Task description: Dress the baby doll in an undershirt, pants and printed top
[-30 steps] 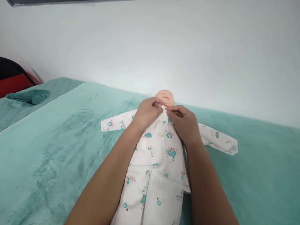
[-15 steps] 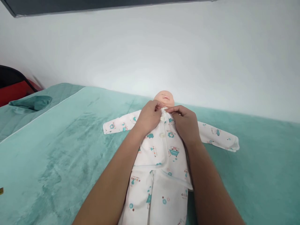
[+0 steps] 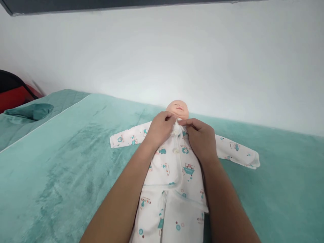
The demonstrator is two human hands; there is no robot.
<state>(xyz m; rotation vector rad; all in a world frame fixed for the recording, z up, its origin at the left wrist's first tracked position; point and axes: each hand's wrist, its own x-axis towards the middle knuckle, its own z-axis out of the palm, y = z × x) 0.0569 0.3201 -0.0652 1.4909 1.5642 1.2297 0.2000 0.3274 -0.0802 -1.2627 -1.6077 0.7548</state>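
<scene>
A baby doll [image 3: 178, 107] lies on its back, dressed in a white printed baby shirt [image 3: 169, 158] and matching trousers [image 3: 182, 219]. Just below the doll's chin, my left hand [image 3: 162, 127] pinches the shirt's collar edge from the left. Facing it, my right hand [image 3: 201, 136] grips the collar on the other side with bent fingers. Fingertips of both hands nearly meet at the neckline, and the small fastening there is mostly hidden. Lower on the front, a pale button [image 3: 175, 151] shows near the overlapping edge. The sleeves stretch out flat to either side.
The doll rests on a green plush bed cover [image 3: 76, 162] that runs up to a white wall [image 3: 162, 57]. At the far left are a folded green cloth [image 3: 30, 111] and a red and black object [image 3: 15, 92]. A dark panel [image 3: 121, 5] crosses the top.
Both hands stay at the collar with only slight finger shifts. The whole scene sits a little lower in view, as the camera has tilted slightly.
</scene>
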